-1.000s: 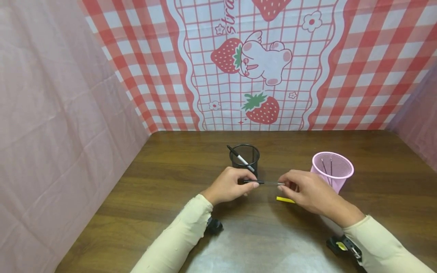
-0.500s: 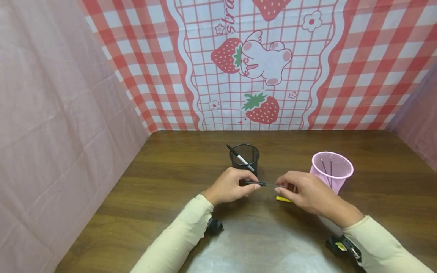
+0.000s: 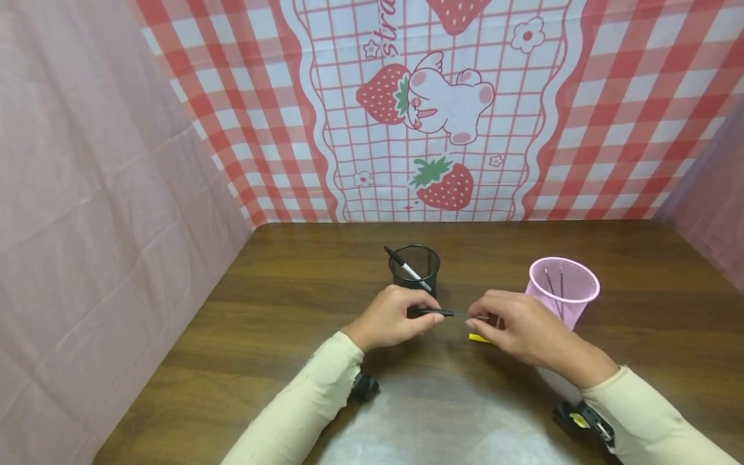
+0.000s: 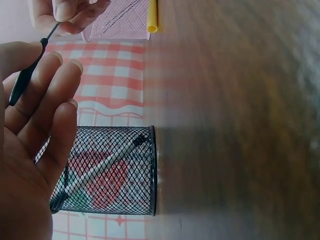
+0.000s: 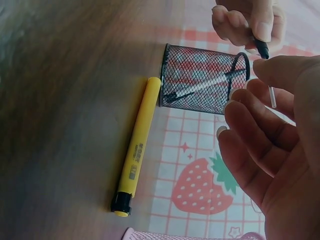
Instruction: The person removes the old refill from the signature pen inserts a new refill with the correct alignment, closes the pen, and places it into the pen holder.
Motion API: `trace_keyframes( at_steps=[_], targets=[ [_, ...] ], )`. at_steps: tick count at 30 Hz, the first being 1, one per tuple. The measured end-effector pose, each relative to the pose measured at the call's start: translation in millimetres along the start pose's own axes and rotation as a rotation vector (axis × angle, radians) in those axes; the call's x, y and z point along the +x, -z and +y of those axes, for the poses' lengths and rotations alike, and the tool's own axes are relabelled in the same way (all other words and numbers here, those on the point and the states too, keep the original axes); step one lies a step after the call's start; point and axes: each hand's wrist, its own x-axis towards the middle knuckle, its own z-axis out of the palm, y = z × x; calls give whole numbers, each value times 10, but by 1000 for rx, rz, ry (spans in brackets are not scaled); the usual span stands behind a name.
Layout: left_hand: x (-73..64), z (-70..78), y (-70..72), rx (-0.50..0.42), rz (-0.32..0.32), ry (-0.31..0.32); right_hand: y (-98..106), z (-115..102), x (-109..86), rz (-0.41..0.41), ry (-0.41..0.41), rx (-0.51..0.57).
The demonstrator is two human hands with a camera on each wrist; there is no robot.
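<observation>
Far table edge (image 3: 325,228) well beyond left hand (image 3: 395,315), right hand (image 3: 526,326), both in pinch grip on rod (image 4: 28,75).

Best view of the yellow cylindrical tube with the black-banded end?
Right wrist: the yellow tube shows whole, printing and black band included. Head: only a short stretch, the rest behind the right hand. Left wrist: just one end, cut off by the frame's top edge.

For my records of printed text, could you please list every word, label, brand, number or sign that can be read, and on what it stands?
"stra": sideways on the strawberry-patterned cloth, cut off at the head view's top edge.
Unreadable: small dark print on the yellow pen-like item, too blurred.
I can read no other text.
</observation>
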Motion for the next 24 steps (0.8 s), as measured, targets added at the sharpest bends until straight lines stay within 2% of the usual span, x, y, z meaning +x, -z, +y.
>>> trace_keyframes(
  at_steps=[6, 11, 14, 19, 24],
  targets=[
    [5, 3, -3, 31, 9, -30, -7, -20, 4, 1, 12, 13],
    [10, -1, 1, 42, 12, -31, -7, -23, 1, -6, 12, 17],
    [12, -5, 2, -3, 9, -19, -11, -23, 1, -5, 12, 12],
    [10, -16, -9, -128, 7, 11, -15, -29, 10, 26, 22, 7],
    [-7, -28, -9, -202, 16, 47, -14, -30, 14, 49, 21, 9]
  ],
)
